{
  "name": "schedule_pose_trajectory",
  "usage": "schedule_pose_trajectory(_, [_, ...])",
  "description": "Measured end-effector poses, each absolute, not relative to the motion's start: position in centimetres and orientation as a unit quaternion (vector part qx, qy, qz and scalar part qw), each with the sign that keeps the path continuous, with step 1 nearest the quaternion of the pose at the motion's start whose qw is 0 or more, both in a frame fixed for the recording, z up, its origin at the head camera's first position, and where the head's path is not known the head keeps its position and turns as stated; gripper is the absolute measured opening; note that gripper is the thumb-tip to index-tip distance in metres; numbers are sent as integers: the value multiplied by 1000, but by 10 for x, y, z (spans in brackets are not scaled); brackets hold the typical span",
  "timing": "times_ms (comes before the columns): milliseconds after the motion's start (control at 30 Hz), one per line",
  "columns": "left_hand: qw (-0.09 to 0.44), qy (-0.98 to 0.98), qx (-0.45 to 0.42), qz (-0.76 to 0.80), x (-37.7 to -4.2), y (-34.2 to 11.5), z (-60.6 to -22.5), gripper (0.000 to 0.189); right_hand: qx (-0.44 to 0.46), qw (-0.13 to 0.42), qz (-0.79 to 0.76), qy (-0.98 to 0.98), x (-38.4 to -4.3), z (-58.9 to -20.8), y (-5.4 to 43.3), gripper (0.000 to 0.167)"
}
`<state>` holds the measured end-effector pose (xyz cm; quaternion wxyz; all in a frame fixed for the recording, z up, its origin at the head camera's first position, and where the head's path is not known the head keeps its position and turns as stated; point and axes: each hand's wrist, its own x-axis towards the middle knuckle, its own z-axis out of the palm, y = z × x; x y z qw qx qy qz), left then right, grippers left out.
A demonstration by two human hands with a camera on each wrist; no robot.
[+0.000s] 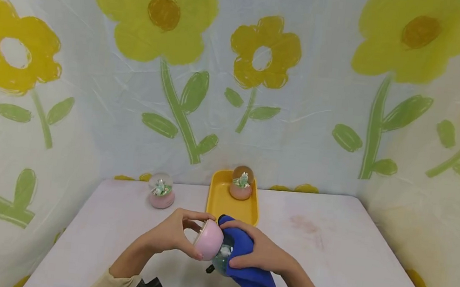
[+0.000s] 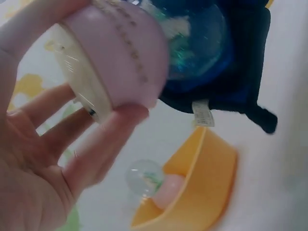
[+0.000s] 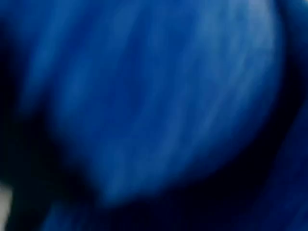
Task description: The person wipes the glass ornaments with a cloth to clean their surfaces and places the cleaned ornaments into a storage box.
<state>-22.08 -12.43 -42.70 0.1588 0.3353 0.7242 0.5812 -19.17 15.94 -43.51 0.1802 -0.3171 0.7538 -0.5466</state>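
A snow globe (image 1: 209, 240) with a pink base is held tilted on its side above the table. My left hand (image 1: 176, 233) grips the pink base (image 2: 120, 53) between thumb and fingers. Around the glass ball (image 2: 192, 36) my right hand (image 1: 262, 252) holds a blue cloth (image 1: 254, 277), its fingers curled over the fabric. Part of the glass shows between base and cloth. In the right wrist view the blue cloth (image 3: 159, 96) fills the picture and hides the fingers.
Behind the hands lies a yellow tray (image 1: 218, 198), with a second snow globe (image 1: 241, 189) standing in its back right part. A third snow globe (image 1: 161, 197) stands left of the tray on the white table (image 1: 328, 252). A flowered curtain (image 1: 298, 136) hangs behind and at the sides.
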Motion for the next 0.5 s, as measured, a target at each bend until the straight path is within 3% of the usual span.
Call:
schedule_pose_trajectory(100, [162, 694, 329, 619, -222, -117, -434, 71, -329, 220, -630, 668, -200, -443, 169, 66])
schedule_pose_trajectory(233, [160, 650, 300, 680, -222, -105, -442, 69, -327, 225, -721, 568, -205, -454, 179, 72])
schedule_pose_trajectory(367, [134, 618, 255, 731, -218, -97, -450, 69, -284, 156, -769, 551, -198, -461, 176, 75])
schedule_pose_trajectory(500, [117, 606, 233, 751, -215, -94, -460, 75, -175, 49, -772, 609, -185, -461, 161, 77])
